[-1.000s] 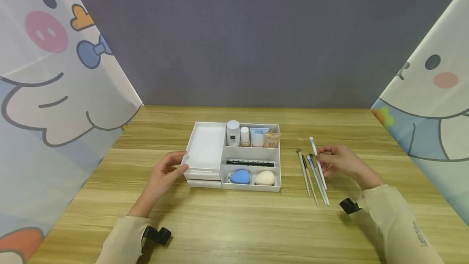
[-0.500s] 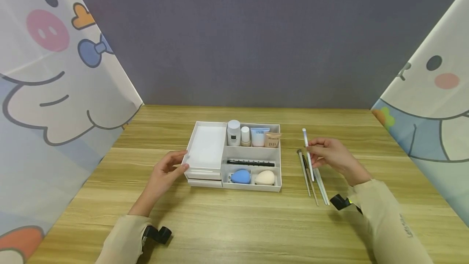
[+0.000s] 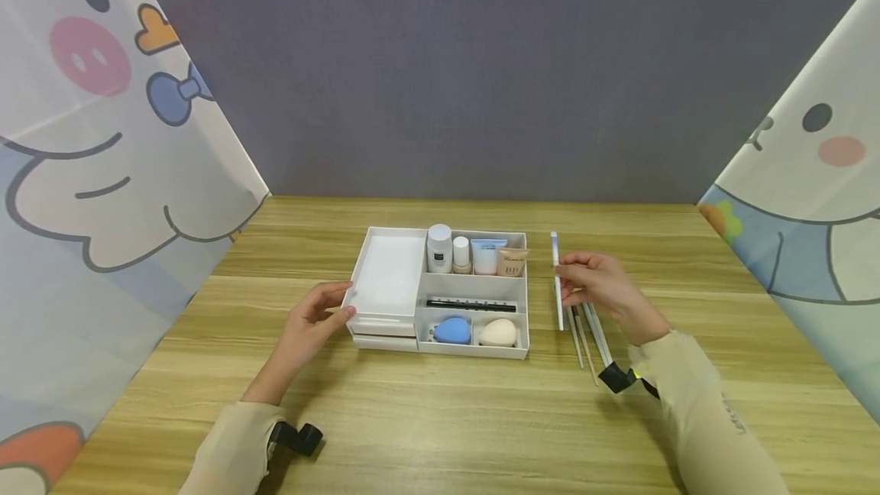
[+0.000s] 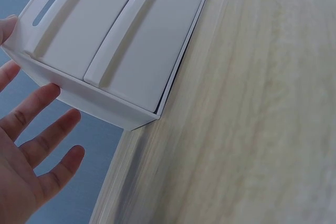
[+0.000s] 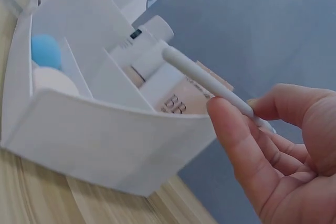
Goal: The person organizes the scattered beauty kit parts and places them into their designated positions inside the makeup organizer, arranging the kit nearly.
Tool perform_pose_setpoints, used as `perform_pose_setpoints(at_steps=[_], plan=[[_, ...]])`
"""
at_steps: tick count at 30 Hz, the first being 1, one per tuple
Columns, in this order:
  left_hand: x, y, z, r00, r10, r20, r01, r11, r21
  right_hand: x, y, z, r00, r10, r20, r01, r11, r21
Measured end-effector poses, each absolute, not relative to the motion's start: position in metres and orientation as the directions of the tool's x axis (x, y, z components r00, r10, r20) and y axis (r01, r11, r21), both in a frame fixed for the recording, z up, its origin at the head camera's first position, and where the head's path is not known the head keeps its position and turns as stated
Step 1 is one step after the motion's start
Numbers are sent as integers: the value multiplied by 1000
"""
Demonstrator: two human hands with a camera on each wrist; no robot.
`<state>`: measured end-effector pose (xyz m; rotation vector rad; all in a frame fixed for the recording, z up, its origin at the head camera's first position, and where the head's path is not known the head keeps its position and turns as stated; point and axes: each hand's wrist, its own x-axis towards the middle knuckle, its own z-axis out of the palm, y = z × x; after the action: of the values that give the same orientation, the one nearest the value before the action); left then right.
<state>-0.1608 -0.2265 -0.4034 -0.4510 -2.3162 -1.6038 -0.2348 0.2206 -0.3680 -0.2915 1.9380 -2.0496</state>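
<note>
My right hand (image 3: 605, 285) pinches a white makeup brush (image 3: 558, 289) between thumb and fingers, just right of the white storage box (image 3: 474, 349). In the right wrist view the brush (image 5: 205, 80) points its rounded white end toward the box. My left hand (image 3: 311, 327) rests at the box's left front corner. In the left wrist view its fingers (image 4: 37, 103) are spread and fairly straight, some touching the box's side. Several other brushes (image 3: 584, 346) lie on the table, partly hidden under my right hand.
The box holds a white bottle (image 3: 440, 249), a small white-capped bottle (image 3: 461, 254), two tubes, a black pen (image 3: 470, 305), a blue sponge (image 3: 451, 331) and a cream sponge (image 3: 498, 332). Two drawers (image 4: 142, 40) face front on its left part. A grey partition (image 3: 481, 82) stands behind the table.
My right hand has lifted the white brush from beside the other brushes and carried it left toward the box. My left hand stays at the box's corner.
</note>
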Motion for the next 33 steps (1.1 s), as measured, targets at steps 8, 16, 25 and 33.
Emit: perform_pose_setpoints(at_steps=[8, 16, 25, 33], plan=[[-161, -228, -405, -909, 91, 408, 413, 336, 846, -234, 204, -361, -934, -355, -30, 78, -122, -989], [-162, -228, -406, -907, 95, 409, 417, 333, 846, -235, 188, -356, -930, -369, -6, 61, -136, -989], [-162, -229, -407, -913, 94, 397, 405, 332, 852, -240, 166, -348, -909, -418, 7, 58, -143, -988], [-161, -228, -406, -912, 85, 401, 405, 335, 851, -244, 146, -345, -899, -438, 8, 64, -149, -987]])
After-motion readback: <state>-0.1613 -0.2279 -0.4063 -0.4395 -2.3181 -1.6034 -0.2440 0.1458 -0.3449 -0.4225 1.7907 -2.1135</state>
